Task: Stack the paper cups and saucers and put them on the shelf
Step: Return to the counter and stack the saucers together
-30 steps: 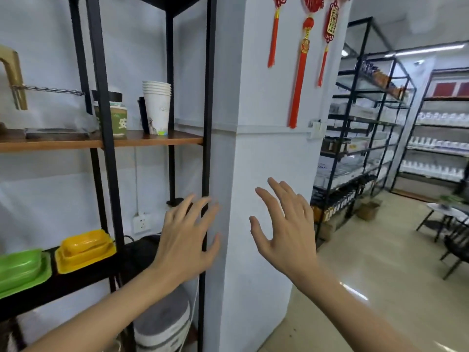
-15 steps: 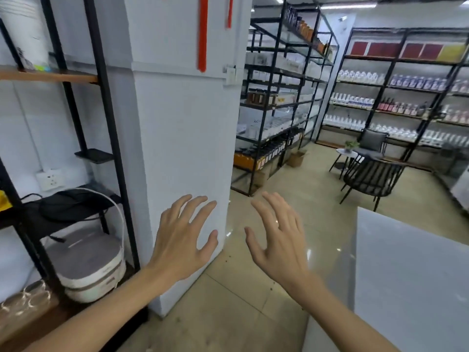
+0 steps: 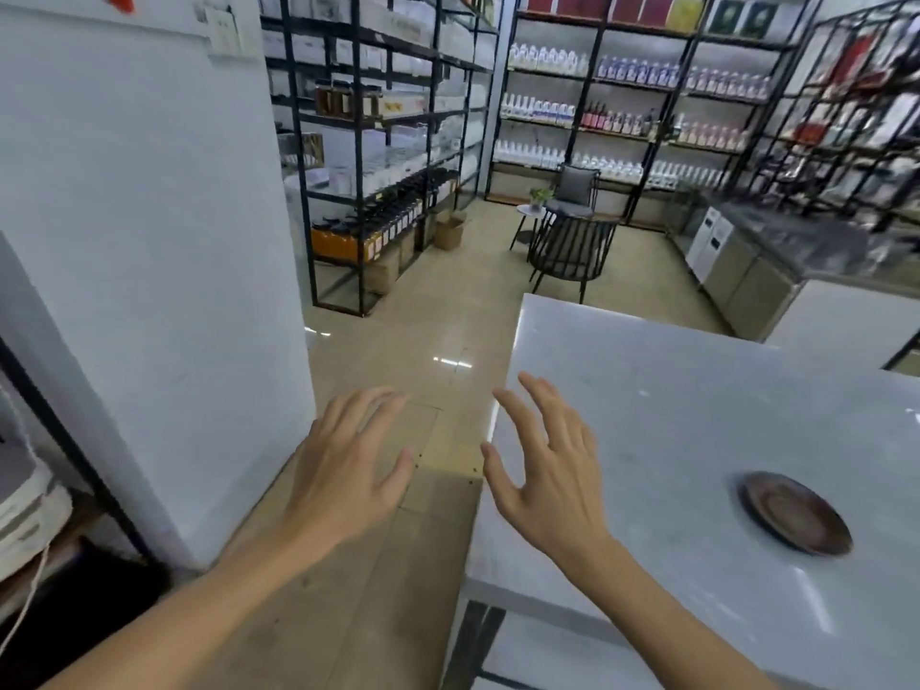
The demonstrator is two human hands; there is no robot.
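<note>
A dark brown saucer (image 3: pixel 794 512) lies flat on the white table (image 3: pixel 697 415) at the right. My right hand (image 3: pixel 550 473) hovers over the table's left edge, fingers spread and empty, well left of the saucer. My left hand (image 3: pixel 348 470) is held out over the floor beside it, also spread and holding nothing. No paper cups are in view, and the shelf with the cups is out of frame to the left.
A white pillar (image 3: pixel 149 241) stands at the left, with a black shelf frame (image 3: pixel 64 440) and a white appliance (image 3: pixel 25 505) at its foot. Black racks of bottles (image 3: pixel 388 141) line the back. A dark chair (image 3: pixel 572 251) stands beyond the table.
The view has swung right, away from the shelf with the stacked cups, past the pillar, to the white table with the saucer. Both hands stay spread and empty.
</note>
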